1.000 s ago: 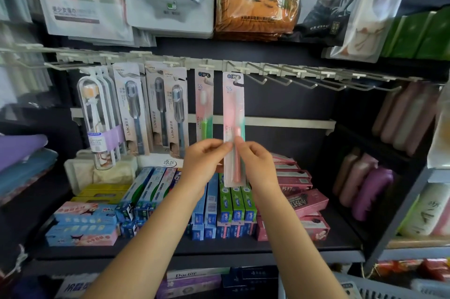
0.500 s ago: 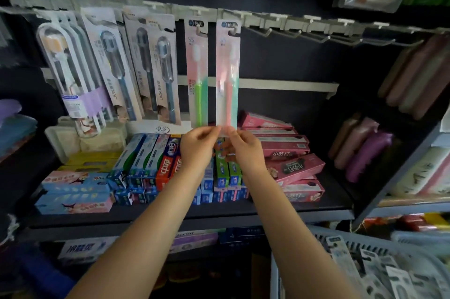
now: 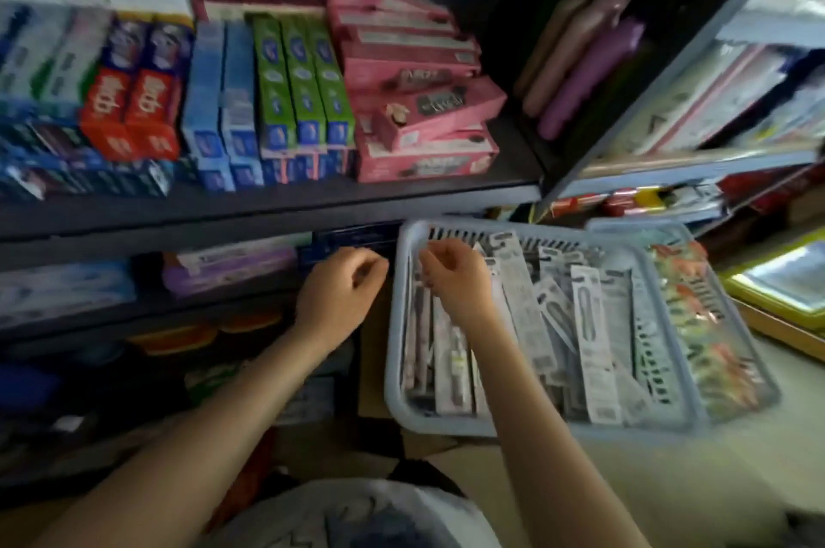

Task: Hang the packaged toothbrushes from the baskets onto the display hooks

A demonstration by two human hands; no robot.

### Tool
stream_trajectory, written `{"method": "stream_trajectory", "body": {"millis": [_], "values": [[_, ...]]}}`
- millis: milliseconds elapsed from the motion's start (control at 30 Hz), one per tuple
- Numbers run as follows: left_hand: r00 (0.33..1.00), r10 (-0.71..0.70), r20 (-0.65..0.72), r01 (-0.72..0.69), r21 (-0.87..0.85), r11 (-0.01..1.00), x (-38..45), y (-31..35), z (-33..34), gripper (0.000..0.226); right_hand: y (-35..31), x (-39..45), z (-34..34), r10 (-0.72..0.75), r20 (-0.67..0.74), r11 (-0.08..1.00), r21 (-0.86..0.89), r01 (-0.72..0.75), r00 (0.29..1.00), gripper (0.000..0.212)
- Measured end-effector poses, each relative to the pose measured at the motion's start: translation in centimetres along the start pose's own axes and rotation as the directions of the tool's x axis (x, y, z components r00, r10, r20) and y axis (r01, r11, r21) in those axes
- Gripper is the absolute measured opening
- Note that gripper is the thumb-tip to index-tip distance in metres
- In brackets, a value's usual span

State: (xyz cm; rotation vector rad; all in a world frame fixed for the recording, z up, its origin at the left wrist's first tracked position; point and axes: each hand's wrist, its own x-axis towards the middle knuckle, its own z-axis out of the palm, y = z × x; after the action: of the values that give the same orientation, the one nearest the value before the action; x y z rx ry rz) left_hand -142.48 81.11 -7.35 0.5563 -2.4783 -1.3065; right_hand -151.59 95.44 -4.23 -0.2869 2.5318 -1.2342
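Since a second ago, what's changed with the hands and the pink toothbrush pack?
Both hands let go of the pink pack, left hanging up on its hook, now out of view. They dropped down: the right hand hovers over the grey basket of packaged toothbrushes, the left hand just beside its left rim, fingers loosely curled, holding nothing. The toothpaste boxes on the shelf stayed put.

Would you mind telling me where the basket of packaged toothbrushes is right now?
In the head view, the blue-grey basket sits low on the right, below the shelf of pink boxes, with the right hand over its near-left corner.
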Motion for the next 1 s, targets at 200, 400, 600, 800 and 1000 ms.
{"method": "stream_trajectory", "body": {"millis": [200, 400, 600, 800, 1000], "values": [[0.975, -0.071, 0.211, 0.015, 0.255, 0.967, -4.8, -0.4, 9.4, 0.066, 10.8, -0.7, -6.1, 0.024, -0.106, 0.898, -0.434, -0.068, 0.994, 0.047], [0.976, -0.146, 0.161, 0.051, 0.484, 0.873, -5.6, -1.4, 13.4, 0.096, 15.0, -0.3, -7.0, 0.045, -0.016, 0.833, -0.551, -0.047, 0.999, 0.078], [0.986, -0.147, 0.085, 0.079, 0.536, 0.841, -6.9, -1.3, 13.7, 0.089, 15.2, -0.2, -5.4, -0.053, 0.134, 0.731, -0.67, 0.129, 0.99, 0.093], [0.977, -0.211, 0.008, 0.178, 0.513, 0.84, -8.1, -1.0, 14.3, 0.087, 15.1, -0.1, -5.7, 0.018, 0.213, 0.766, -0.63, 0.123, 0.977, 0.098], [0.972, -0.234, -0.013, 0.208, 0.509, 0.835, -8.0, -0.8, 14.3, 0.076, 14.9, -0.1, -5.9, -0.071, 0.162, 0.9, -0.414, 0.133, 0.984, 0.127]]}}
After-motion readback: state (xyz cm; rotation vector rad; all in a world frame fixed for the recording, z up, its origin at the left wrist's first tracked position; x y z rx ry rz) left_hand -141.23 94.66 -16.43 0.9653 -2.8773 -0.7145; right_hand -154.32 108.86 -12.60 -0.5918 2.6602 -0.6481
